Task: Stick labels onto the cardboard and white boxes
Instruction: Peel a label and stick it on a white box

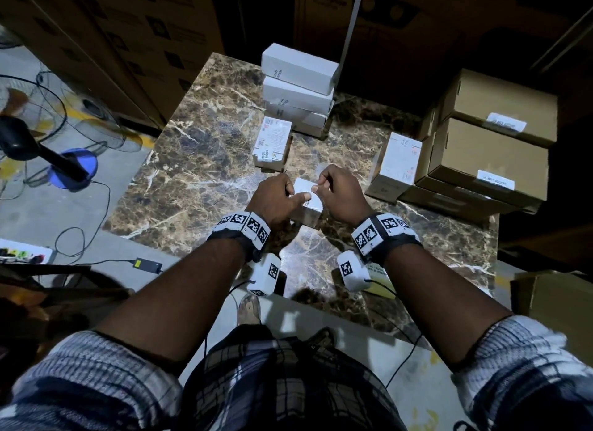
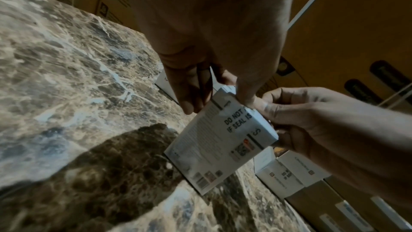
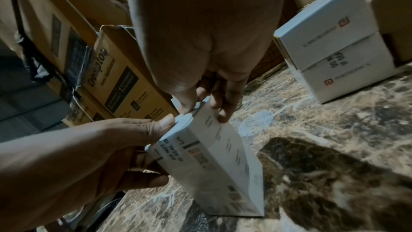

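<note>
- The small white box (image 1: 306,202) is standing upright on the marble tabletop (image 1: 205,161), likely so its top end faces up for sealing.
- Left hand (image 1: 276,196) is gripping its side; right hand (image 1: 340,191) fingers (image 3: 223,112) are pinching the top edge, apparently pressing the "DO NOT… IF SEAL IS" label (image 2: 239,121).
- The label's end is hidden under thumbs.

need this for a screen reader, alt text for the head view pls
Both hands, left hand and right hand, grip a small white box standing on a marble table. More white boxes are stacked behind it, and labelled cardboard boxes to the right.
</note>
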Demonstrator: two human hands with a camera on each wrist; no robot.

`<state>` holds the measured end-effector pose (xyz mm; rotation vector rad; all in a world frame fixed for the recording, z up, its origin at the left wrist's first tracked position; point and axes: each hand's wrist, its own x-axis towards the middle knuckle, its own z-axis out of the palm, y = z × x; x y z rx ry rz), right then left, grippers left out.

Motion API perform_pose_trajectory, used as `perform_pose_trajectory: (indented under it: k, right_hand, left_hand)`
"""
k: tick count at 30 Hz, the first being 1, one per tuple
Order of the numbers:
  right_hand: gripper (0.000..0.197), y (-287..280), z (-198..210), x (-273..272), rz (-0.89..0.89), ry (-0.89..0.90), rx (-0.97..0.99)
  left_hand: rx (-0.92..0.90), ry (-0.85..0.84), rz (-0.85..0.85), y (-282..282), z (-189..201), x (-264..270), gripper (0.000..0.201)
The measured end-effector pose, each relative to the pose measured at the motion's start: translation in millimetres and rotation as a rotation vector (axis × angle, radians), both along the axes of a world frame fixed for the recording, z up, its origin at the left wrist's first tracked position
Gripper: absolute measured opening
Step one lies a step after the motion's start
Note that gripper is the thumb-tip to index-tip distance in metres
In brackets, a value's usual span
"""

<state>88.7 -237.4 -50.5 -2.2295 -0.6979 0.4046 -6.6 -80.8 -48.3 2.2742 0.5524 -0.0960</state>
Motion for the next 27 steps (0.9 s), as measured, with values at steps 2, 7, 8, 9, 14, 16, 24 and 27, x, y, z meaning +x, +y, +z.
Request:
perform_pose_trajectory:
  k: [2, 7, 8, 9, 14, 16, 24, 27]
  right_hand:
    - [0.019, -5.5, 1.0, -2.4, -0.008, 0.034, 0.019]
    - [0.046, -5.6, -2.7, -10.6, -0.004, 0.051, 0.024]
    - [0.048, -4.7, -3.7, -11.5, -0.015, 0.042, 0.021]
    - [0.048, -3.8, -4.6, -12.3, -0.033, 0.040, 0.021]
    - [0.028, 0.0, -3.7, -14.8, -0.129, 0.038, 0.061]
    - [0.022, 0.8, -2.0, -16.4, -0.137, 0.035, 0.037]
    - [0.040, 1.5, -3.0, -21.8, -0.094, 0.026, 0.006]
    - [0.033, 0.6, -2.3, -19.7, -0.090, 0.056, 0.030]
  left_hand:
    - [0.003, 0.018, 0.011, -0.6, 0.8, 2.7, 0.039]
    - [-0.047, 0.045, 0.069, -0.3, 4.0, 5.3, 0.034]
    - [-0.047, 0.054, 0.064, -0.7, 4.8, 5.7, 0.032]
    - [-0.048, 0.064, 0.057, -0.4, 5.5, 6.3, 0.031]
    - [-0.068, 0.102, 0.017, 8.5, 8.7, 11.6, 0.026]
    - [-0.060, 0.119, 0.000, 10.3, 9.7, 12.9, 0.023]
    - [-0.029, 0.121, -0.003, 4.5, 5.9, 11.4, 0.044]
    - [-0.008, 0.135, -0.014, 4.7, 5.2, 11.8, 0.052]
